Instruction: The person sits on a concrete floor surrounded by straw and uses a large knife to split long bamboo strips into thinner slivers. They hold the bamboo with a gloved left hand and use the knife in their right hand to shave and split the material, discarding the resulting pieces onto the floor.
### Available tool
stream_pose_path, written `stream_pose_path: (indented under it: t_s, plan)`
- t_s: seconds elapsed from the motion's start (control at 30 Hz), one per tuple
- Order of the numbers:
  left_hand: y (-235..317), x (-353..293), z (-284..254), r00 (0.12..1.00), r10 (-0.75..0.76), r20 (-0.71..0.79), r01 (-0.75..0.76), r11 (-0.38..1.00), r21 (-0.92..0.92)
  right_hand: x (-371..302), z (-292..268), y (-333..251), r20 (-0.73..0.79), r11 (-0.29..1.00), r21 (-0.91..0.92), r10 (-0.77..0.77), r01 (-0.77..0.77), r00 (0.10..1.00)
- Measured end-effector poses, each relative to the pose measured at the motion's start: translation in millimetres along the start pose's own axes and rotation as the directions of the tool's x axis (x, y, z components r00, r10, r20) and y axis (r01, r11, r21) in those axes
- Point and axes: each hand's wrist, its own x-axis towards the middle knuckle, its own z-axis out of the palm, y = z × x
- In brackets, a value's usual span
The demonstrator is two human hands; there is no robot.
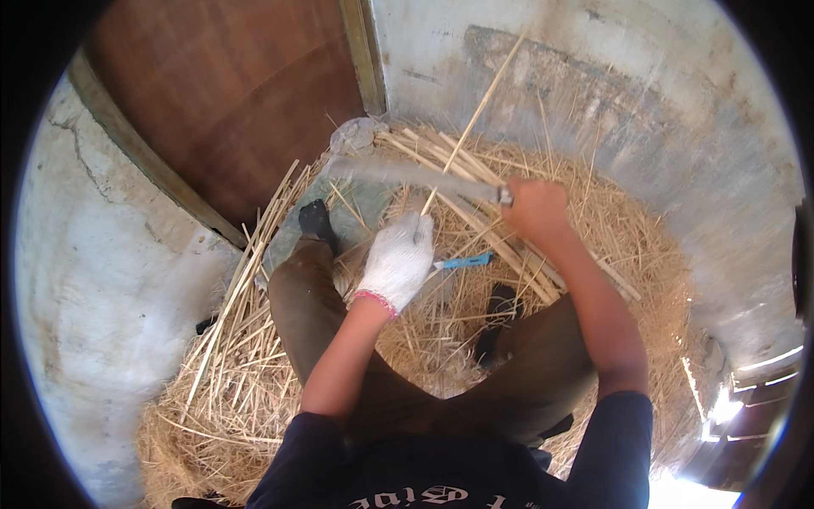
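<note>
My left hand [396, 263], in a white knitted glove, is closed around the lower end of a thin, pale bamboo strip [484, 100]. The strip slants up and to the right, away from me. In my bare right hand [538, 209] is the handle of a long knife [398, 173], its broad blade pointing left and smeared by motion. The blade crosses the strip just beyond my gloved fingers; whether it touches the strip I cannot tell. A blue utility knife [464, 261] lies on the shavings right of the glove.
Split bamboo pieces [509, 248] lie beyond and under my right forearm. More thin strips [246, 293] lean in a pile at the left. Curly shavings [640, 237] cover the floor around my legs. A brown door [237, 93] and a stained wall [585, 81] stand close ahead.
</note>
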Motion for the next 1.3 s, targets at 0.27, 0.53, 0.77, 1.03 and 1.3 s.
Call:
stream_pose_path:
  t_s: [0.27,0.53,0.77,1.03,1.3]
  plan:
    - [-9.2,-1.4,0.3,0.999,0.004,-0.035,-0.005,0.999,-0.044,-4.1,7.1,-6.7,-0.083,0.999,0.033,-0.005,0.008,0.997]
    - [1.2,-2.6,9.0,0.994,-0.074,0.083,0.084,0.988,-0.129,12.8,4.0,25.7,-0.052,0.989,-0.003,0.15,-0.151,0.987]
    - [-3.8,-2.9,11.4,0.995,-0.086,0.052,0.093,0.987,-0.133,8.4,25.8,35.7,-0.199,0.998,-0.034,0.037,-0.045,0.979]
    - [-1.4,-1.7,3.4,0.99,-0.137,0.04,0.141,0.982,-0.123,-0.6,15.2,26.7,-0.247,1.0,-0.022,-0.027,0.023,0.969]
    - [-23.0,-0.8,24.4,0.996,-0.072,0.055,0.081,0.98,-0.184,14.1,23.7,49.0,-0.23,0.971,0.087,0.236,-0.222,0.944]
